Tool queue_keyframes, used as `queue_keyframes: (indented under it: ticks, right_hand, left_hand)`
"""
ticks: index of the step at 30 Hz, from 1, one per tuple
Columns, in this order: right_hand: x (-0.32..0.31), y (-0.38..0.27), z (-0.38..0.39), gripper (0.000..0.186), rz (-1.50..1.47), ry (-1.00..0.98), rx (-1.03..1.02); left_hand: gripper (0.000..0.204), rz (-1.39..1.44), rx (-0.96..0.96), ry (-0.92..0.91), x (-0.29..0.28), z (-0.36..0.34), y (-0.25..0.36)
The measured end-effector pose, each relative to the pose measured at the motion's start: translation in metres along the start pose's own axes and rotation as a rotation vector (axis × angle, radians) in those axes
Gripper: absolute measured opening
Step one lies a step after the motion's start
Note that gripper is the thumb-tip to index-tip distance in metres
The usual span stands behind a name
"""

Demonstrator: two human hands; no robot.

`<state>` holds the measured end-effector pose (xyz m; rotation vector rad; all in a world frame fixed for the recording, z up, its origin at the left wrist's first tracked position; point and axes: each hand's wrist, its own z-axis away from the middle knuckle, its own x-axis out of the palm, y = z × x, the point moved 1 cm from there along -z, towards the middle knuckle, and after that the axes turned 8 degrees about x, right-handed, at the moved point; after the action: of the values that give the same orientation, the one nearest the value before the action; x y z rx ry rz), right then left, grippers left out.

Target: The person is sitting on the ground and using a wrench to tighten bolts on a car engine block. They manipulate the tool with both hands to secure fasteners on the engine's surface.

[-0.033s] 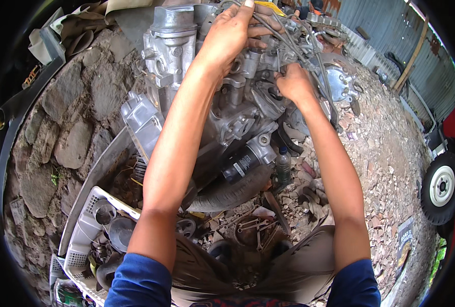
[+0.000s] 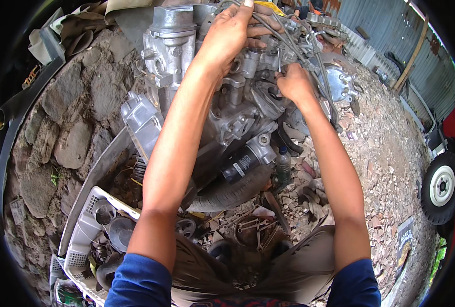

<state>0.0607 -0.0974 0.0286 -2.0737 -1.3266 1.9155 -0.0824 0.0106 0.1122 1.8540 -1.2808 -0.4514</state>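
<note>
1. Since the earlier frame almost nothing has moved: both of my arms are stretched forward as before, and only my right hand has shifted slightly among the pipes.
2. My left hand lies palm down on top of the engine, fingers curled over a bundle of thin metal pipes. It grips them loosely, half closed.
3. My right hand is curled nearly shut, just right of and below the left. It seems to pinch a thin rod or small tool, but I cannot tell exactly what.
4. The engine is a large block of grey cast metal directly under both hands, standing on stony ground. I judge it very heavy and rigid, not something to lift by hand. Its edges look hard and probably greasy.
5. The thin pipes are the delicate part. They would bend or kink if pulled, so I would hold them near their end fittings, not mid-span.
6. Below my right forearm a black cylindrical filter sticks out of the block, with a small dark bottle just beside it.
7. Near my left elbow sits a white plastic crate of parts. Loose spanners lie between my forearms.
8. Far to the right of my right arm is a small white wheel.
</note>
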Motion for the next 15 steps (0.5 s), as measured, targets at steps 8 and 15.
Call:
queue_keyframes:
  ticks: [8, 15]
  right_hand:
    - [0.009, 0.035, -0.013, 0.033, 0.106, 0.252, -0.153]
    - [0.016, 0.047, -0.023, 0.029, 0.107, 0.287, -0.143]
  left_hand:
    - [0.043, -0.012, 0.013, -0.022, 0.000, -0.001, -0.001]
    - [0.043, 0.010, 0.024, 0.008, 0.005, -0.001, 0.000]
